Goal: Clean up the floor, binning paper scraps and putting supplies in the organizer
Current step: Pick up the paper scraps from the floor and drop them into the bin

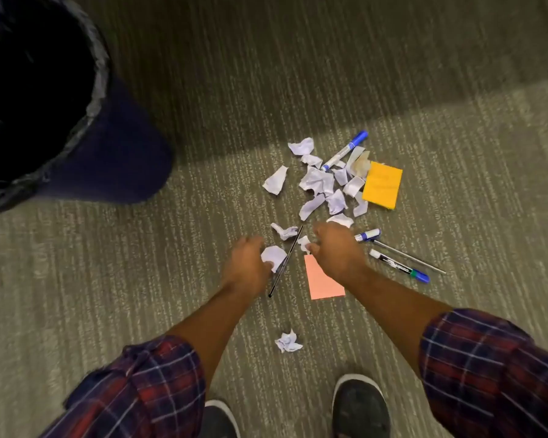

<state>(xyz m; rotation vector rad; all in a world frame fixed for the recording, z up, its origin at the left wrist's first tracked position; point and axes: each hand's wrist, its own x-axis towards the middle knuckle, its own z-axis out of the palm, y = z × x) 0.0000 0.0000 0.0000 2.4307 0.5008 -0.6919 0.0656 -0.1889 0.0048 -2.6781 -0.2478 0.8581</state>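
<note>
Head view: by the shoes [359,406], a lone crumpled scrap [288,342] lies on the floor [108,279]. Beyond, the left hand [246,263] fingers curl round a paper scrap [274,257]; the right hand [336,248] pinches a smaller scrap [303,243]. Light, soft, crushable, probably best bunched in the palm. Farther off, the scrap pile [318,181] and bin [45,99]

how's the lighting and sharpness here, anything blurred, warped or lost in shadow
Head view: a broad shadow band dims the far carpet, while the paper scraps and markers lie in brighter light; the bin is plain black inside, contents unreadable; the left hand and right hand are softened by motion blur; wide-angle distortion stretches the bin and plaid sleeves at the frame edges.
</note>
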